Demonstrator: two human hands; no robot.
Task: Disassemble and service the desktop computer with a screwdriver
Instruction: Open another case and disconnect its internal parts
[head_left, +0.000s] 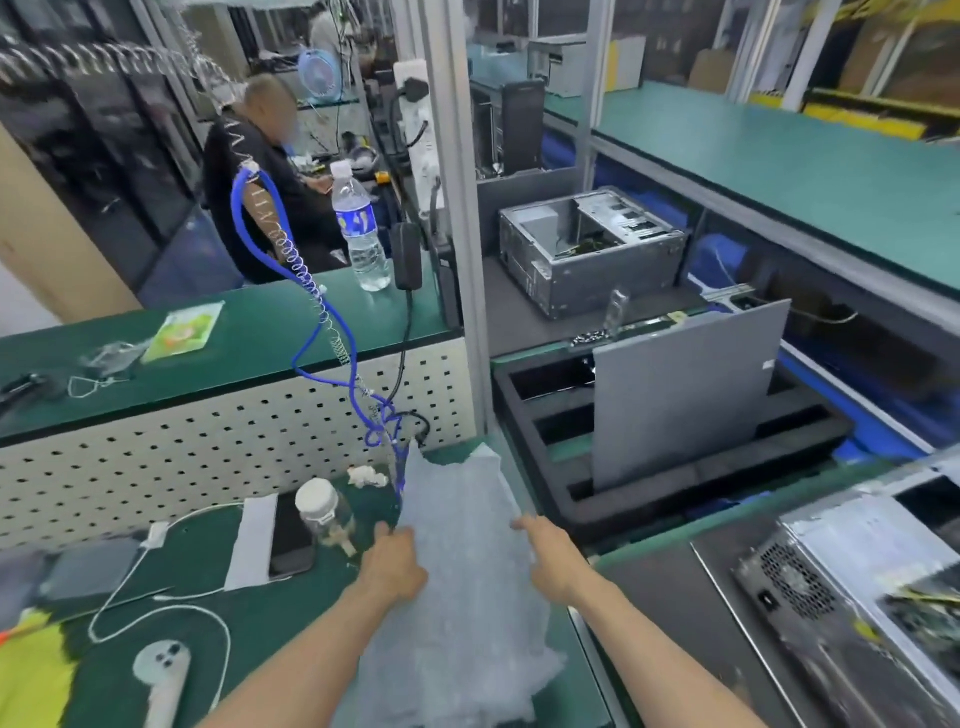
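Both your hands hold a sheet of bubble wrap (462, 561) at the lower centre of the frame, over the green surface (291, 623). Your left hand (392, 564) grips its left edge with fingers curled round it; your right hand (553, 558) is on its right edge, but whether those fingers clasp it you cannot tell. The desktop computer (852, 577), opened, lies at the lower right, apart from your hands. A second open case (587, 249) sits at centre right, behind a grey panel (680, 395) standing in black foam (675, 499).
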